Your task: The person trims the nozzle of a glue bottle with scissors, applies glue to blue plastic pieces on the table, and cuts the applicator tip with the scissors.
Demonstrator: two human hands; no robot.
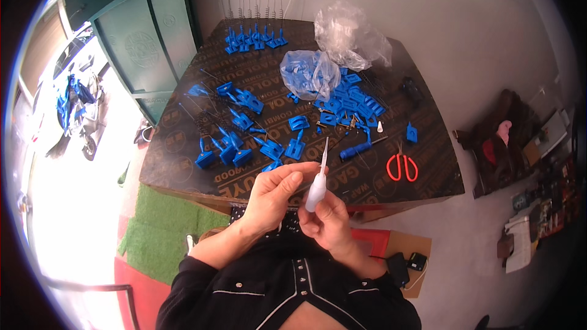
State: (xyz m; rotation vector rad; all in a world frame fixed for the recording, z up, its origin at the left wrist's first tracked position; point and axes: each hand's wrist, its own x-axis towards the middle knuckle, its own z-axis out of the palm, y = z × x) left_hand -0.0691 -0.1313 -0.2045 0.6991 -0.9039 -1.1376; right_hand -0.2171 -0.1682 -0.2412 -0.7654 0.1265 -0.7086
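My right hand (327, 219) grips a small white squeeze bottle (317, 190) with a long thin nozzle pointing up, just over the near edge of the dark wooden table (422, 165). My left hand (275, 194) is closed beside it, fingertips touching the bottle's body; whatever small thing it may pinch is hidden. Several blue plastic parts (235, 146) lie on the table just beyond my hands.
More blue parts (351, 104) spill from a clear plastic bag (309, 73) at mid-table, with a crumpled bag (351, 36) behind. Blue bases with upright wire springs (254, 33) stand at the far edge. Red-handled scissors (402, 166) and a blue-handled tool (356, 150) lie right.
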